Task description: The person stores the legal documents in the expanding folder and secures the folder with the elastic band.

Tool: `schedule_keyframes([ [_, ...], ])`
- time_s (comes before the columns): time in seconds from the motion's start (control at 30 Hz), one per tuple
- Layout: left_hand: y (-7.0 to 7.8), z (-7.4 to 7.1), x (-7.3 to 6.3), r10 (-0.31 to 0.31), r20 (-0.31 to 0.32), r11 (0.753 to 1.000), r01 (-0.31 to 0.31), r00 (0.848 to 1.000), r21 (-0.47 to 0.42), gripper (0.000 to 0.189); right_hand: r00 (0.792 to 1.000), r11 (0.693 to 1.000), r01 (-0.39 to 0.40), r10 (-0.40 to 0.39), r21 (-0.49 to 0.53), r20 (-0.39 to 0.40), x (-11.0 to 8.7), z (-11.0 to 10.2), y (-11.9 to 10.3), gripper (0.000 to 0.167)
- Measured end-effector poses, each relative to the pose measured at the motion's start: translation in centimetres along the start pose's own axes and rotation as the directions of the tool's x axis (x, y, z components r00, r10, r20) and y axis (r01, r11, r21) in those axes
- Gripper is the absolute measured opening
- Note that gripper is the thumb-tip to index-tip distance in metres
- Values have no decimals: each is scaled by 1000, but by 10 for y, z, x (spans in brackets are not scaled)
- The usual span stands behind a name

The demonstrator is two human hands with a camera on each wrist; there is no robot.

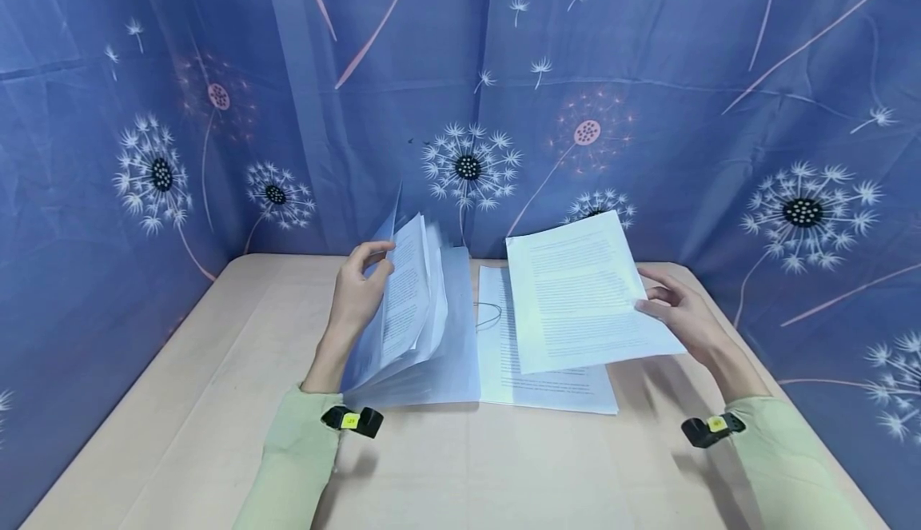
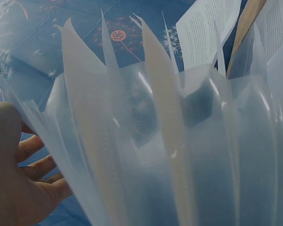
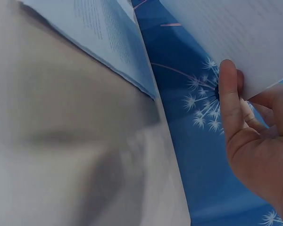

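Note:
A translucent expanding file folder (image 1: 460, 354) stands fanned out left of the table's middle, with printed papers (image 1: 410, 290) inside. My left hand (image 1: 357, 294) grips its left cover near the upper edge. In the left wrist view, the clear pleated pockets (image 2: 205, 155) spread apart beside that hand (image 2: 19, 174). My right hand (image 1: 683, 318) pinches a printed sheet (image 1: 583, 298) by its right edge, tilted above the table. Whether it is a single sheet cannot be told. Under it lies more printed paper (image 1: 554, 390), partly hidden, touching or close to the folder's right side.
A thin dark cord loop (image 1: 491, 316) sticks out at the folder's right side. The pale table (image 1: 540, 466) ends at a blue dandelion-patterned curtain (image 1: 403, 114) behind and on both sides.

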State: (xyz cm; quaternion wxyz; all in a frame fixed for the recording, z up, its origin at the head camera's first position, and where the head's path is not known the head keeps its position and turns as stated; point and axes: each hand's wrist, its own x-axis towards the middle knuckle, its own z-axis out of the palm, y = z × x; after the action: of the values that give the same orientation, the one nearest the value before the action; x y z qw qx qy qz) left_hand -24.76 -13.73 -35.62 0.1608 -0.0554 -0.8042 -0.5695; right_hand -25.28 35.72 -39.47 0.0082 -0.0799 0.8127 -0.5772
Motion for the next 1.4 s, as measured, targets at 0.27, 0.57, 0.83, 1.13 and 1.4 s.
schedule_keyframes([
  [0.27,-1,1,0,7,-5,1000,-7,1000,-3,37,1000,1000,7,-7,-14,5,4,5,-6,68],
  [0.57,-1,1,1,5,-13,1000,-5,1000,-1,36,999,999,14,-15,32,34,11,13,-15,73],
  [0.83,-1,1,1,-4,-11,1000,4,1000,1,37,999,999,5,-7,54,33,17,22,-22,72],
  [1.13,0,1,1,-1,-16,1000,1,1000,5,37,999,997,5,-9,77,52,22,35,-32,70],
  [1.4,0,1,1,-3,-15,1000,3,1000,3,37,998,997,-9,4,75,70,27,46,-36,68],
])
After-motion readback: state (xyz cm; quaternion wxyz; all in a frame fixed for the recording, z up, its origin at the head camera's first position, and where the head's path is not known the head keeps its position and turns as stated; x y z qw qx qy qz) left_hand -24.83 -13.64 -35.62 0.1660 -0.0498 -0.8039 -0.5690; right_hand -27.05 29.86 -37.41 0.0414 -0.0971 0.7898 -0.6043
